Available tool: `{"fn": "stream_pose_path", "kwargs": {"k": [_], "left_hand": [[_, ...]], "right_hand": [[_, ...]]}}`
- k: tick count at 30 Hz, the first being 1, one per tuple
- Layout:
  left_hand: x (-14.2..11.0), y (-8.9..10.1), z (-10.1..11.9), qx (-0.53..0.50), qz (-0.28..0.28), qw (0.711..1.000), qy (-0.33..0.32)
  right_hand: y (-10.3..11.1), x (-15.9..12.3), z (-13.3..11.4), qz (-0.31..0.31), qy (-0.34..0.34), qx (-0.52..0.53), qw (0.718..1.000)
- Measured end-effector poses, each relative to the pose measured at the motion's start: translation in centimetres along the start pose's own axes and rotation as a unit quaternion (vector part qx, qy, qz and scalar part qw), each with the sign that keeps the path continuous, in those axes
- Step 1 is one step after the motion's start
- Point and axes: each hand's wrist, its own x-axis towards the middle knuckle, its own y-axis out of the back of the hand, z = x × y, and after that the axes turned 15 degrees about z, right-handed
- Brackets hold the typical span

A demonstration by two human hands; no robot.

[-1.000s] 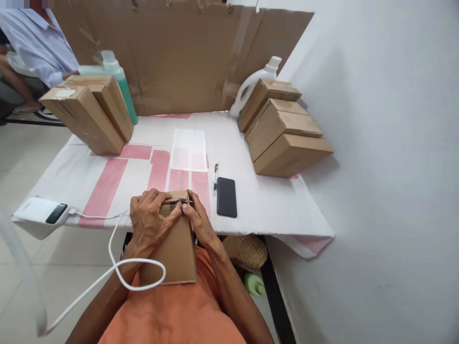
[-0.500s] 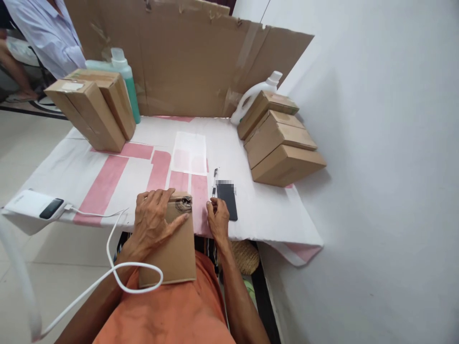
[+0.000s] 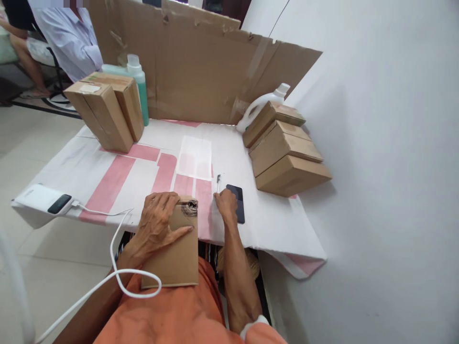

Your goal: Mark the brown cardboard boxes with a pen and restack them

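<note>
A flat brown cardboard box [image 3: 175, 253] stands on my lap and leans against the table's front edge. Its upper right corner [image 3: 190, 208] is torn and dark. My left hand [image 3: 158, 222] grips the box's top, fingers curled over the upper edge and thumb lying across its face. My right hand [image 3: 226, 204] rests on the table just right of the box, fingers curled over the lower part of a pen [image 3: 218, 182] whose upper end sticks out beyond them. A black phone [image 3: 238, 204] lies against the right side of that hand.
A white sheet [image 3: 195, 157] lies mid-table on the pink-and-white cover [image 3: 107, 181]. Cardboard boxes are stacked at left [image 3: 103, 112] and right [image 3: 287, 153], with a green bottle [image 3: 138, 79] and a white jug [image 3: 260, 102]. A white power bank [image 3: 45, 199] with cable lies front left. A person [image 3: 70, 38] sits at far left.
My right hand left the box's top corner and moved right to the pen beside the phone, closing over it. My left hand stays on the box. The view tilted slightly.
</note>
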Motion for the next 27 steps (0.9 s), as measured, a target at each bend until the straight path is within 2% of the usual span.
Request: {"fn": "stream_pose_path", "kwargs": {"k": [3,5,6,8,10,12,15,19,27], "left_hand": [[-0.2,0.1,0.2,0.016,0.015,1.0,0.014],[-0.4,0.1,0.3,0.033,0.022,0.999,0.023],[-0.4,0.1,0.4,0.039,0.019,0.999,0.028],[-0.4,0.2,0.5,0.042,0.002,0.998,0.043],[-0.4,0.2,0.5,0.037,-0.019,0.998,0.054],[-0.3,0.2,0.4,0.034,-0.025,0.998,0.055],[-0.3,0.2,0.2,0.034,-0.019,0.998,0.043],[-0.3,0.1,0.1,0.03,-0.017,0.999,0.036],[-0.3,0.1,0.1,0.035,-0.024,0.998,0.044]], "right_hand": [[1.6,-0.8,-0.9,-0.032,-0.028,0.084,0.996],[3.0,-2.7,-1.7,-0.038,-0.042,0.184,0.981],[3.7,-4.0,-2.2,-0.039,-0.049,0.26,0.964],[4.9,-7.1,-3.3,-0.043,-0.056,0.42,0.905],[5.8,-10.1,-4.5,-0.053,-0.045,0.514,0.855],[6.0,-12.3,-5.5,-0.059,-0.022,0.511,0.857],[5.6,-13.8,-6.5,-0.042,0.004,0.466,0.884],[5.2,-13.4,-7.0,-0.017,0.044,0.41,0.911],[6.1,-12.9,-7.2,-0.036,0.083,0.38,0.92]]}}
